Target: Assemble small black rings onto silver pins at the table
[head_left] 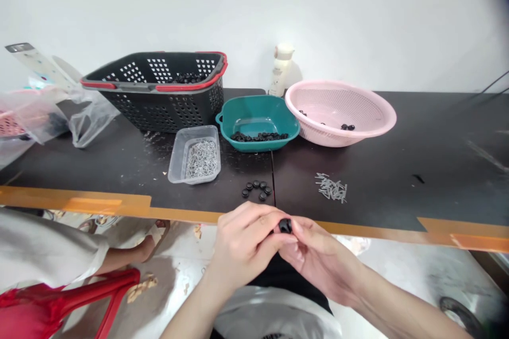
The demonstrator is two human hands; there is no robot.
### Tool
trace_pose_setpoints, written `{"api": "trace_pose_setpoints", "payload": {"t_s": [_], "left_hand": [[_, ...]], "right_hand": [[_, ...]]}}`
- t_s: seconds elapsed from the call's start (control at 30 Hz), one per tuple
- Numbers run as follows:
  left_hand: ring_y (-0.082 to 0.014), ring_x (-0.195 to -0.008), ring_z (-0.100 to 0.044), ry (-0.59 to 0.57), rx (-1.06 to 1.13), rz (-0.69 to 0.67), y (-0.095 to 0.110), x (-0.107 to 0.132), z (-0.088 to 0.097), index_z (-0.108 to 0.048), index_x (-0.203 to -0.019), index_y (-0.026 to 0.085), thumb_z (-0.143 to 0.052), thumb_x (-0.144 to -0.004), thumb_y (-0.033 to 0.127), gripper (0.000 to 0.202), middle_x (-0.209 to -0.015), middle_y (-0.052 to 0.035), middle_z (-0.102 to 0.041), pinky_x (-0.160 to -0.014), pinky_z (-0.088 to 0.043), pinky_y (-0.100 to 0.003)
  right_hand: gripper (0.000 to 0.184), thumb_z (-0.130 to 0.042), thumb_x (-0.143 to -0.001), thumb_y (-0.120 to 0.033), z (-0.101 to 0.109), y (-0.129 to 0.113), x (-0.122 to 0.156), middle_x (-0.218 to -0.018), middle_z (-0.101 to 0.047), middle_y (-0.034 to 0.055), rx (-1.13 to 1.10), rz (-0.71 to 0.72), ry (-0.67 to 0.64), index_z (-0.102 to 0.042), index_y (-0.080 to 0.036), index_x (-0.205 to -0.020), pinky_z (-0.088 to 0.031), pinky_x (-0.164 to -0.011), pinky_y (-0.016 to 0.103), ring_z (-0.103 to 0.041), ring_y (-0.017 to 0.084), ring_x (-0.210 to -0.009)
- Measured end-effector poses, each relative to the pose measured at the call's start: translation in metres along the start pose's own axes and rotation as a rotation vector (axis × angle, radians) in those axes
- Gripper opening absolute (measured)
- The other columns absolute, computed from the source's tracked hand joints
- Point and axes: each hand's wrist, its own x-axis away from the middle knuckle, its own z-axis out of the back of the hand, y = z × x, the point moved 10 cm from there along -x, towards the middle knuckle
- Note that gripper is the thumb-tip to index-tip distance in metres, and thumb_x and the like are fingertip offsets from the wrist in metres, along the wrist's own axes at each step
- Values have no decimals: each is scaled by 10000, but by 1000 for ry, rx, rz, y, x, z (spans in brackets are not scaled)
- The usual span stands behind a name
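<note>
Pinching one black piece point(285, 225) between fingers point(270, 220) of left hand point(242, 241) and right hand point(324, 254), by near edge of table point(437, 143); too small to tell long axis or pointing. Counting onward: six loose black pieces point(256, 184), one pile of metal pins point(333, 189). Farther, one each: clear tub point(177, 159), teal basin point(256, 108), pink colander point(342, 135), black basket point(159, 108), bottle point(280, 71).

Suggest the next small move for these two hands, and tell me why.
I'd probably press the small, shiny black piece between left hand and right hand: each pinches it, so neither looks free for the thin silver metal pins piled on the dark tabletop.
</note>
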Motion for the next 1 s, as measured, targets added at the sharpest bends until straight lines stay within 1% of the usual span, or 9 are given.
{"api": "trace_pose_setpoints", "payload": {"t_s": [0.13, 0.27, 0.33, 0.5, 0.6, 0.73, 0.8, 0.9, 1.0], "left_hand": [[-163, -879, -689, 52, -2, -67, 1, -3, 7, -649, -1123, 176, -618, -907, 288, 245, -1049, -88, -727, -765, -578, -267], [-165, -863, -687, -11, -12, -120, 3, -4, 3, -653, -1052, 161, -564, -940, 259, 173, -928, -69, -738, -816, -572, -286], [-167, -851, -680, -35, -20, -116, 3, -3, 0, -654, -1037, 147, -533, -955, 264, 187, -920, -75, -734, -827, -568, -295], [-155, -787, -691, 5, -15, -153, 13, -1, 4, -663, -987, 126, -490, -970, 346, 280, -870, -73, -738, -875, -565, -297], [-151, -823, -706, -9, -54, -162, 16, -3, 2, -652, -1026, 126, -516, -962, 316, 242, -904, -68, -749, -912, -558, -287], [-165, -955, -694, -23, -25, -138, 11, -3, -4, -627, -1106, 125, -442, -990, 322, 294, -1026, -99, -734, -979, -532, -311], [-158, -964, -690, -34, 42, -123, 7, -1, -8, -628, -1098, 128, -427, -996, 326, 300, -1017, -92, -732, -1016, -507, -318], [-164, -973, -682, -32, 120, -106, 5, 1, -10, -637, -1073, 141, -442, -992, 311, 271, -987, -81, -737, -976, -530, -313], [-178, -990, -676, -40, 166, -110, 7, 2, -9, -646, -1042, 153, -467, -983, 290, 233, -969, -78, -742, -914, -559, -303]], "right_hand": [[254, -861, -678, -331, -9, 6, -2, -561, -432, -61, -100, -64, -35, -681, -153, -662, -391, -518, 147, -368, 50, -519], [301, -872, -648, -340, -7, 4, -3, -551, -466, -48, -71, -89, -4, -644, -145, -622, -389, -520, 163, -389, 57, -521], [288, -879, -629, -329, -6, 1, -5, -549, -503, -39, -10, -95, -29, -663, -137, -631, -370, -506, 161, -400, 53, -513], [319, -871, -639, -395, -11, -3, -10, -522, -531, -38, 163, -112, -223, -733, -131, -752, -321, -458, 157, -425, 47, -476], [348, -844, -670, -441, -19, -8, -9, -539, -531, -32, 238, -47, -320, -728, -130, -771, -345, -471, 179, -445, 62, -491], [362, -786, -738, -480, -17, -14, -8, -579, -520, -25, 319, 70, -257, -698, -134, -795, -331, -469, 192, -422, 71, -512], [374, -756, -764, -500, -18, -13, -7, -578, -487, -33, 346, 114, -251, -673, -137, -796, -316, -470, 201, -387, 74, -510], [359, -734, -792, -488, -21, -11, -3, -600, -434, -44, 328, 167, -291, -631, -145, -791, -313, -504, 218, -339, 77, -532], [325, -735, -807, -441, -20, -9, 1, -633, -429, -41, 297, 164, -303, -599, -146, -788, -311, -550, 223, -336, 80, -570]]}}
